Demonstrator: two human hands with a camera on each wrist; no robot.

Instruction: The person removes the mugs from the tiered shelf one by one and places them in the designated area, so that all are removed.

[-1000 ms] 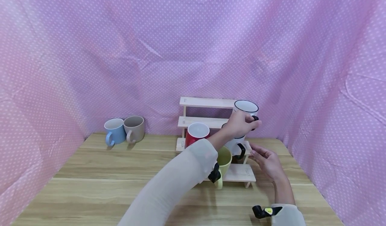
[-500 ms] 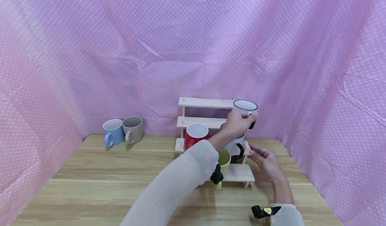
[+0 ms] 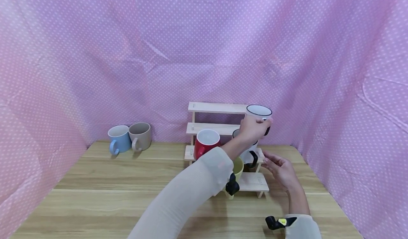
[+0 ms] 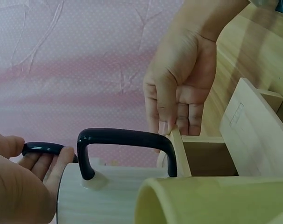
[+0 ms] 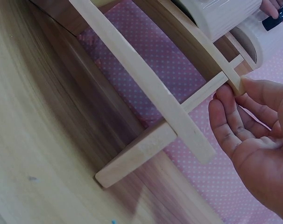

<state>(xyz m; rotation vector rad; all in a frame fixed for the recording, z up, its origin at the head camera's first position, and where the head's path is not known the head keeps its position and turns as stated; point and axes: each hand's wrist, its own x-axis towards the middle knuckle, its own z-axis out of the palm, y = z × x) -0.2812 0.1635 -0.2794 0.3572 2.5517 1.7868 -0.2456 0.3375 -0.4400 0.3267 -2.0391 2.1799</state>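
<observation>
My left hand (image 3: 253,127) reaches across and grips the black handle of a white mug (image 3: 259,110) with a dark rim, at the right end of a tiered wooden rack (image 3: 220,107). Its fingers curl around that handle (image 4: 43,148) in the left wrist view. My right hand (image 3: 282,173) pinches the right end of a lower rack board (image 5: 235,81) between thumb and fingers. Just below the left hand, a second white mug (image 3: 248,156) with a black handle stands on that board, partly hidden by the forearm. A yellow-green mug (image 3: 238,168) sits on the lowest tier, partly covered by the sleeve.
A red mug (image 3: 204,148) stands at the left of the same board as the second white mug. Blue (image 3: 120,139) and grey-brown (image 3: 141,136) mugs stand side by side at the table's back left. A pink dotted cloth (image 3: 204,54) hangs behind the wooden table (image 3: 105,196).
The left fingers have closed further around the top mug's handle, covering more of it. The mug stays about where it was. The right hand holds its place on the rack.
</observation>
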